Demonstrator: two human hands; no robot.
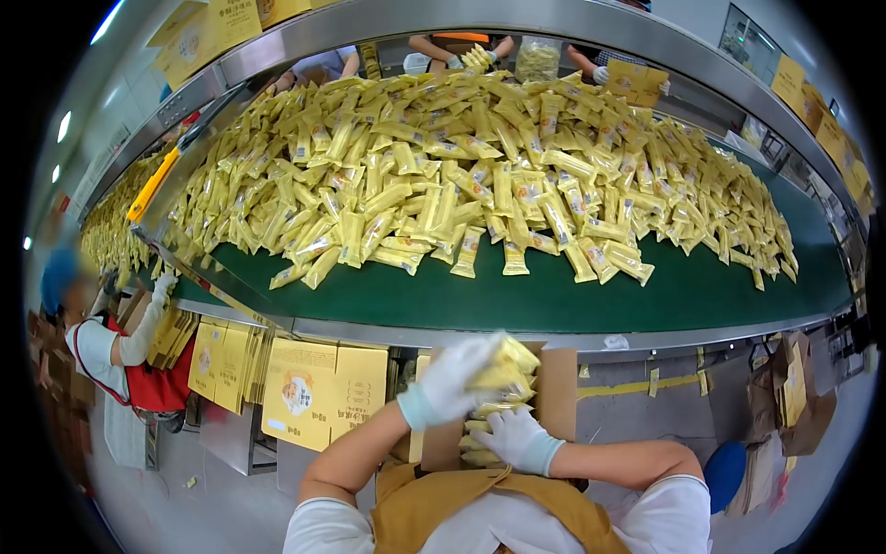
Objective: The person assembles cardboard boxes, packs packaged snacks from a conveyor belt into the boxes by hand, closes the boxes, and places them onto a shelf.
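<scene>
My left hand (454, 380), in a white glove and slightly blurred, grips a bunch of yellow snack packets (509, 367) at the top of an open cardboard box (557, 392). Just below it, my right hand (524, 440), gloved too, has its fingers bent round packets inside the box. More yellow packets (477, 443) lie stacked there, partly covered by my fingers. The box stands between my body and the conveyor edge.
A large heap of yellow packets (443, 175) covers the green conveyor belt (415, 300). Its metal edge (480, 336) runs across in front. Flat yellow cartons (323, 392) stand at left. A co-worker (120, 346) works at left; other people's hands (475, 60) show behind the heap.
</scene>
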